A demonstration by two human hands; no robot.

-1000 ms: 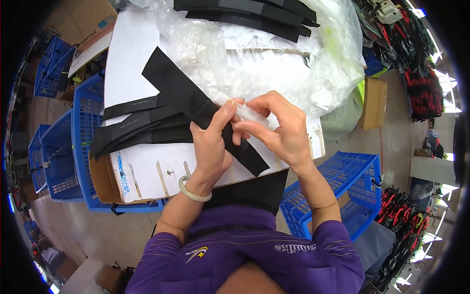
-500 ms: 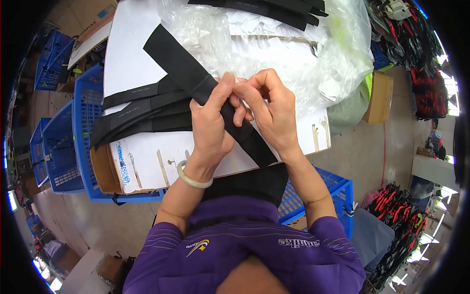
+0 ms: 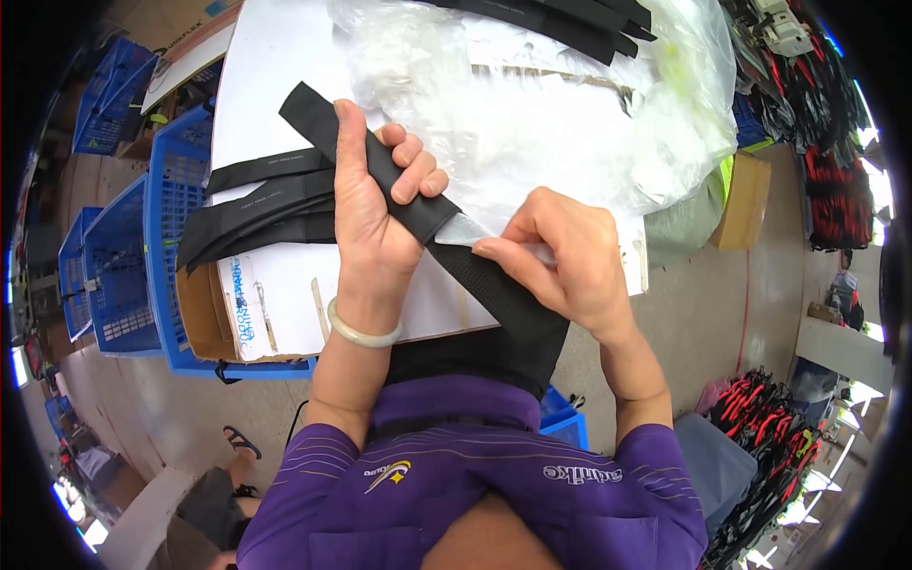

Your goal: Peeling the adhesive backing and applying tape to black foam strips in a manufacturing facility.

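A wide black fabric band (image 3: 309, 116) runs slantwise over the near edge of the white board. My left hand (image 3: 366, 199) is closed around its middle, fingers wrapped over the far side and thumb pointing up along it. Out of a fold in the band comes a pale translucent sheet (image 3: 461, 231), seemingly thin plastic. My right hand (image 3: 575, 261) pinches that sheet between thumb and fingers; the pinched end is partly hidden. Below my left hand the band's lower part shows a ribbed texture. Several similar black bands (image 3: 261, 211) lie stacked to the left.
A white board (image 3: 275, 57) on a carton (image 3: 204, 318) forms the work surface. Crumpled plastic film (image 3: 655, 114) covers its right side, with more black bands (image 3: 560, 28) at the far edge. Blue crates (image 3: 161, 237) stand left. A person's sandalled foot (image 3: 244, 445) shows lower left.
My right hand has moved right and down, away from my left, and the pale sheet now shows between them. My left hand has shifted left and wrapped its fingers round the band.
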